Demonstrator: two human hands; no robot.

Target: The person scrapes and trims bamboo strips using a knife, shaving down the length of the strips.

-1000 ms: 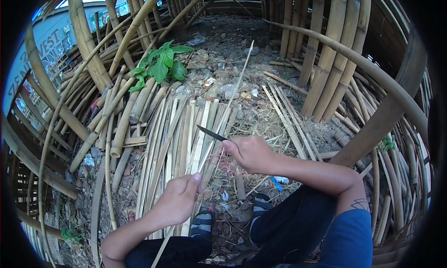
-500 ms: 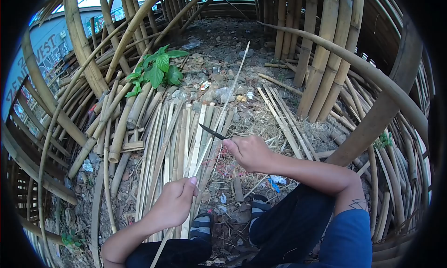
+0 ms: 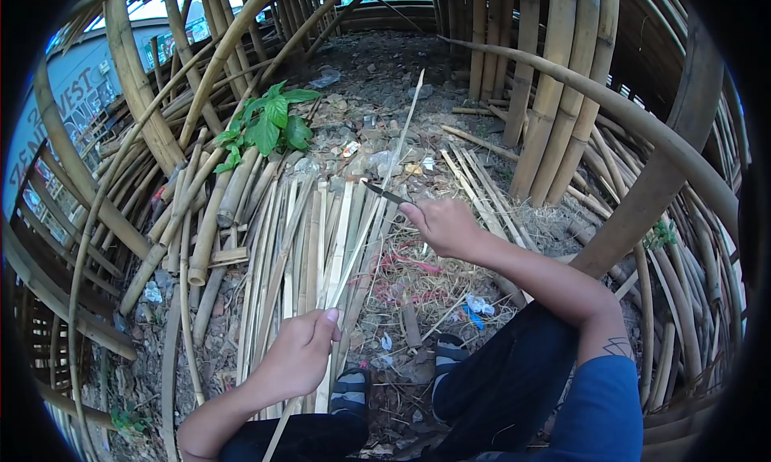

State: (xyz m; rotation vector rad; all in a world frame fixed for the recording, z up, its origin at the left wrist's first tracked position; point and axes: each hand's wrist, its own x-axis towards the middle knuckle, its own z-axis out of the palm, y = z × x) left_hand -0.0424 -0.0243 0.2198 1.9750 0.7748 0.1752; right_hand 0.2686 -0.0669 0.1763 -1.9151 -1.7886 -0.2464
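Observation:
My left hand (image 3: 299, 351) is closed around a long, thin bamboo strip (image 3: 404, 132), thumb on top. The strip runs from below my fist up and away past the knife, its far end over the stony ground. In my right hand (image 3: 446, 227) is a knife (image 3: 385, 193), gripped by its handle, which is mostly hidden by my fingers. Its dark blade points left and lies across the strip; whether it touches cannot be made out. Beneath both hands, many split bamboo strips (image 3: 312, 253) lie side by side on the ground.
Bamboo poles (image 3: 217, 213) are stacked at left beside a leafy green plant (image 3: 271, 124). Upright bamboo posts (image 3: 554, 108) stand at right, with a curved pole (image 3: 610, 92) arching across. Pale shavings (image 3: 458, 261) and litter cover the ground near my sandals (image 3: 349, 394).
My right hand and the knife have moved up and slightly right, farther along the strip. My left hand stays almost where it was. The view has shifted a little.

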